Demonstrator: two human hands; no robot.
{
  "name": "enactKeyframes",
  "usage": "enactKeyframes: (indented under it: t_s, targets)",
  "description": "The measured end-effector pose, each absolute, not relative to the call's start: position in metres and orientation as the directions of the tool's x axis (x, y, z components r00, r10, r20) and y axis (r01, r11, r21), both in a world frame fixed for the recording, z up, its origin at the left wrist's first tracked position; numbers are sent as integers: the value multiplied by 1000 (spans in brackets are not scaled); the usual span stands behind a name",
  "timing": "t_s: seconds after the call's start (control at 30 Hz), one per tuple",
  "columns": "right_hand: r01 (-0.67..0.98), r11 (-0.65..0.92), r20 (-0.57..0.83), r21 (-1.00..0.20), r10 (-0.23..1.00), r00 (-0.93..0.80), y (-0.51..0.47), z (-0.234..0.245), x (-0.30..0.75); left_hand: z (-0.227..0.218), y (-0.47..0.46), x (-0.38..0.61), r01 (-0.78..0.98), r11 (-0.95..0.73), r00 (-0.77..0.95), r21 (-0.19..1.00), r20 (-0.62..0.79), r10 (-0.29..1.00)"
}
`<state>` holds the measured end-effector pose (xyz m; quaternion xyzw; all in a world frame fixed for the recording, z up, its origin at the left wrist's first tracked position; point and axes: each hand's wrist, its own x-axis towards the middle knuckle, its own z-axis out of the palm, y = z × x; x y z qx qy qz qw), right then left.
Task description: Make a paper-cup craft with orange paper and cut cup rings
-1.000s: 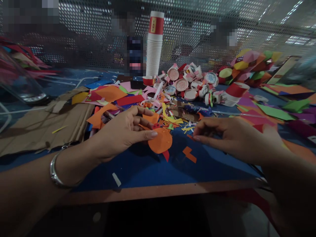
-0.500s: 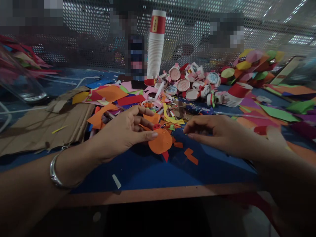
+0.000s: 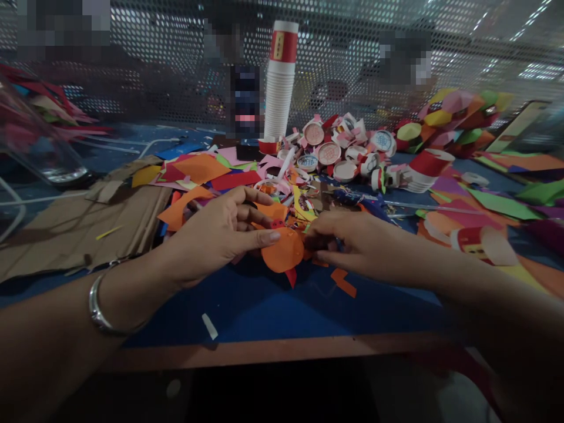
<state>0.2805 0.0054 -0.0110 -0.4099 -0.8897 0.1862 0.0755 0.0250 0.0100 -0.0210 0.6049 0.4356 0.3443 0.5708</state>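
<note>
An orange paper disc [image 3: 282,251] is pinched at its upper left edge by my left hand [image 3: 238,229], thumb on its face. A small red piece shows at the top of the disc and a pointed red strip [image 3: 291,277] sticks out below. My right hand [image 3: 341,238] is at the disc's right edge with its fingers curled together. Whatever lies between those fingertips is hidden. Orange paper scraps [image 3: 343,282] lie on the blue table [image 3: 273,320] just below the right hand.
Behind my hands lies a heap of coloured paper [image 3: 202,167] and cut cup pieces [image 3: 328,153]. A tall stack of paper cups [image 3: 281,88] rises behind. Flattened cardboard [image 3: 83,235] and a clear glass [image 3: 66,170] are at left, a cut red-white cup [image 3: 482,244] at right.
My right hand has moved left to the disc's right edge, uncovering the cut cup behind its wrist. My left hand still holds the disc in nearly the same place.
</note>
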Motion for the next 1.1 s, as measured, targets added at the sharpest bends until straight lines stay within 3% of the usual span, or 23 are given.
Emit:
enactKeyframes:
  t_s: [0.37,0.53,0.8,1.1]
  targets:
    - [699,598,-52,-393,745,-666,9,-13,280,-19,12,24,151,39,338,988,-89,937]
    - [653,569,-4,-499,752,-659,10,-13,282,-18,14,24,133,70,317,989,-109,942]
    - [583,456,145,-672,854,-500,11,-10,292,-19,18,23,121,89,303,989,-123,945]
    - [586,490,106,-645,817,-566,15,-15,298,-16,16,23,168,93,281,981,-138,950]
